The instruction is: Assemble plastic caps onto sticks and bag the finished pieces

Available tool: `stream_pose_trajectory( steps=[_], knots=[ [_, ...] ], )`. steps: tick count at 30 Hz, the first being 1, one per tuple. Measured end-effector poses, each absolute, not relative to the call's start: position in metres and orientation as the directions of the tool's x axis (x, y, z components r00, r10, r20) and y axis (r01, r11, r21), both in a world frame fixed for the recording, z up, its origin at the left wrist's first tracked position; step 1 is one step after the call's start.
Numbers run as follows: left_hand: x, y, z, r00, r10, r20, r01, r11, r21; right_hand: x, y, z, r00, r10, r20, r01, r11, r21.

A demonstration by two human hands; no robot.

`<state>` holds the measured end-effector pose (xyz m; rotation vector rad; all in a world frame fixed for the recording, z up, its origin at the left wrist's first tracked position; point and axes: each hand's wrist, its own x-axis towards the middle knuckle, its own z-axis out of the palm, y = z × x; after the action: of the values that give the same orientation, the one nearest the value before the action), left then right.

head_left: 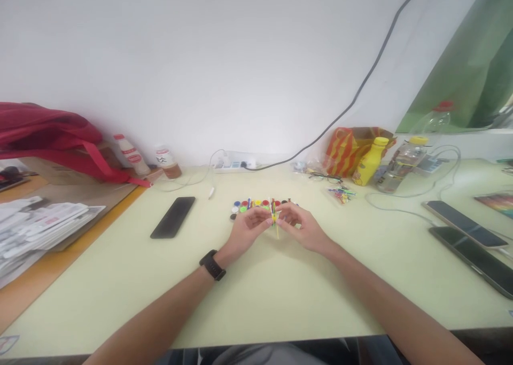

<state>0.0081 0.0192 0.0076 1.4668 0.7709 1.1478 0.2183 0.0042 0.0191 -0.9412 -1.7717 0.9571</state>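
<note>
My left hand [250, 229] and my right hand [301, 228] meet over the middle of the table. Between their fingertips is a small assembly of thin coloured sticks [274, 218], mostly yellow with green and red parts. One yellow stick points down out of it. Both hands are closed in a pinch, and the fingers partly cover the piece, so its exact kind cannot be made out. Just behind my hands lie several small round discs [244, 204] in red, blue, green, yellow, white and black, partly hidden by my fingers.
A black phone [173, 217] lies left; two more phones [465, 223] lie right. Behind stand a yellow bottle [369, 162], clear bottles, a striped bag [339, 152], glasses [325, 178] and small coloured pieces [342, 195]. Papers [52, 220] and a red bag [48, 132] occupy the left.
</note>
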Motion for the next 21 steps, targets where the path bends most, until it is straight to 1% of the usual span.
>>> stream_pose_trajectory(
  steps=[3,6,11,13,16,17,19,21],
  knots=[
    [0.009,0.02,0.007,0.321,0.915,0.244,-0.116,-0.217,0.969,0.219,0.005,0.018,-0.328,0.881,0.342,0.212,0.421,-0.882],
    [0.01,0.018,0.011,0.325,0.914,0.242,-0.116,-0.216,0.97,0.219,0.002,0.02,-0.324,0.87,0.372,0.205,0.449,-0.87],
    [0.01,0.015,0.015,0.308,0.923,0.231,-0.107,-0.207,0.972,0.219,-0.002,0.022,-0.251,0.86,0.444,0.213,0.496,-0.842],
    [0.01,0.016,0.014,0.304,0.924,0.23,-0.106,-0.207,0.973,0.221,-0.001,0.023,-0.278,0.876,0.394,0.224,0.458,-0.86],
    [0.009,0.017,0.012,0.307,0.923,0.232,-0.102,-0.211,0.972,0.225,0.001,0.026,-0.366,0.897,0.249,0.256,0.354,-0.899],
    [0.009,0.018,0.011,0.31,0.922,0.234,-0.1,-0.213,0.972,0.226,0.002,0.028,-0.368,0.902,0.226,0.254,0.332,-0.908],
    [0.008,0.018,0.01,0.313,0.919,0.238,-0.103,-0.217,0.971,0.227,0.004,0.031,-0.334,0.912,0.237,0.209,0.317,-0.925],
    [0.008,0.018,0.009,0.314,0.918,0.242,-0.109,-0.218,0.97,0.226,0.005,0.032,-0.307,0.914,0.265,0.125,0.315,-0.941]
  ],
)
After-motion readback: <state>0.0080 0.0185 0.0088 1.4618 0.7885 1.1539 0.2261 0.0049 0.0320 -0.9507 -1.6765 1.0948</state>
